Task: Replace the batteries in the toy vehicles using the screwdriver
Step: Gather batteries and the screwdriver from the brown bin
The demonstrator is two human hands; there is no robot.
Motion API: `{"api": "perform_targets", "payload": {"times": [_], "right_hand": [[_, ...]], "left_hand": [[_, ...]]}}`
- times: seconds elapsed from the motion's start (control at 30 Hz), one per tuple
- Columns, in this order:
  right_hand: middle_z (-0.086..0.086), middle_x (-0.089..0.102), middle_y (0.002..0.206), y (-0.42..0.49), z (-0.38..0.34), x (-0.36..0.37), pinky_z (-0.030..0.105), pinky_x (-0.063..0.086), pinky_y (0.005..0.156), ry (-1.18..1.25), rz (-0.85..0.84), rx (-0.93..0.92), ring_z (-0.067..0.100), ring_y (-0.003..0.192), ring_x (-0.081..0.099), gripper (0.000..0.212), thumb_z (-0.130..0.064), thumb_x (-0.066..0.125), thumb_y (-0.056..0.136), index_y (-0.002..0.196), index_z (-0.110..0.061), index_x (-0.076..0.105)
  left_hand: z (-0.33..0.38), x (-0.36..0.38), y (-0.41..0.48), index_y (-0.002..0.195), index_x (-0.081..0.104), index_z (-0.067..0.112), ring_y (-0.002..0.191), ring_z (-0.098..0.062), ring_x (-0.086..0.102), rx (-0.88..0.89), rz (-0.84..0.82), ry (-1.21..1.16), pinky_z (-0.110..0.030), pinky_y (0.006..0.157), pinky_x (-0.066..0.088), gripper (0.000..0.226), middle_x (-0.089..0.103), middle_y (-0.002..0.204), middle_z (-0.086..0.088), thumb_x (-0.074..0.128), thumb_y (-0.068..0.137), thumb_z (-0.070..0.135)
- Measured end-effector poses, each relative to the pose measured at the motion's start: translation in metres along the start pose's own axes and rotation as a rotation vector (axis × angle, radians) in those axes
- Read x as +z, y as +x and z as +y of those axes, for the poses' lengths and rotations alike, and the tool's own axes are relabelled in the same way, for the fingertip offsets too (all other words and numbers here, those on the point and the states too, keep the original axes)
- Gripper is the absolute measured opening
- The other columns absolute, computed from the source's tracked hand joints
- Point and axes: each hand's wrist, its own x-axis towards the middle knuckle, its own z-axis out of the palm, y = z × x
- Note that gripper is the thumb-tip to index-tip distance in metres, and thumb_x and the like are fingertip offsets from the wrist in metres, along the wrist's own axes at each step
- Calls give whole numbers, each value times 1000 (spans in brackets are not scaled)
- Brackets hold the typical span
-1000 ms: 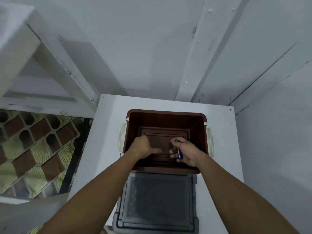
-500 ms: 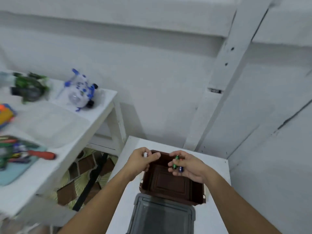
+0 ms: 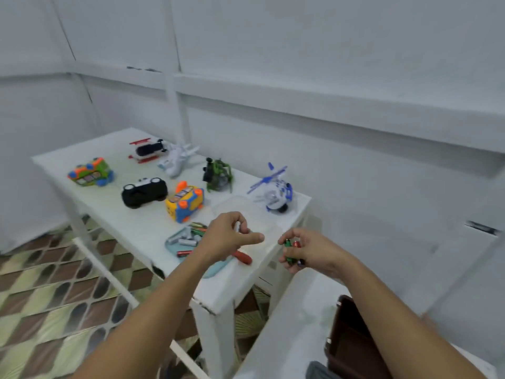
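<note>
Several toy vehicles stand on the white table [image 3: 114, 214]: a blue-white helicopter [image 3: 274, 192], a yellow-blue bus [image 3: 185, 204], a black car [image 3: 144, 192] and a green robot [image 3: 217, 175]. My left hand [image 3: 231, 236] grips a white battery [image 3: 237, 227] above the table's near end. My right hand [image 3: 306, 253] holds several batteries [image 3: 291, 251], green and red among them, just right of the table. A red-handled screwdriver [image 3: 241, 257] lies under my left hand on a light blue tray [image 3: 175, 242] with loose batteries.
A brown bin [image 3: 352, 337] stands on a lower white stand [image 3: 281, 324] at bottom right. A clear plastic lid [image 3: 246, 212] lies by the helicopter. More toys sit at the table's far end: a green-orange bus [image 3: 90, 172], a red-white helicopter [image 3: 147, 151]. White walls behind, tiled floor left.
The view has swung left from the brown bin to the toy table. Both hands rose out of the bin with batteries and moved towards the table's near end.
</note>
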Motion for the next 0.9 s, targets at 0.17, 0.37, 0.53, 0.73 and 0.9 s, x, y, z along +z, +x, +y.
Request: {"api": "perform_targets", "payload": {"times": [0.17, 0.37, 0.53, 0.73, 0.9], "right_hand": [[6, 55, 71, 56, -30, 86, 38, 59, 66, -317, 96, -20, 21, 55, 60, 16, -8, 65, 90, 105, -13, 62], [6, 57, 102, 92, -46, 158, 30, 44, 66, -665, 211, -28, 24, 81, 56, 29, -12, 67, 84, 112, -13, 59], [10, 59, 110, 102, -54, 187, 27, 34, 66, -828, 222, 82, 23, 90, 50, 30, -10, 68, 79, 107, -11, 56], [13, 61, 111, 110, -55, 205, 29, 37, 71, -921, 312, 100, 28, 102, 57, 29, -7, 64, 82, 110, -9, 56], [11, 61, 115, 114, -51, 211, 31, 41, 80, -867, 417, 55, 27, 105, 56, 29, -7, 58, 87, 116, -12, 56]], "left_hand": [[-57, -83, 15, 71, 48, 14, 51, -11, 41, 31, 26, 261, -18, 46, 28, 44, 50, 62, 1, 89, 69, 30], [-106, -126, 33, 78, 54, 14, 66, -10, 45, 94, -147, 389, -21, 51, 30, 40, 55, 77, 1, 90, 64, 23], [-127, -135, 44, 84, 58, 14, 83, -14, 61, 139, -233, 364, -30, 64, 47, 42, 67, 94, -2, 91, 60, 21], [-138, -141, 53, 87, 63, 13, 79, -7, 54, 221, -253, 335, -21, 61, 38, 40, 63, 87, 4, 92, 60, 22], [-147, -139, 56, 98, 66, 20, 82, 4, 54, 310, -301, 310, -6, 69, 38, 37, 59, 92, 16, 88, 68, 20]]}}
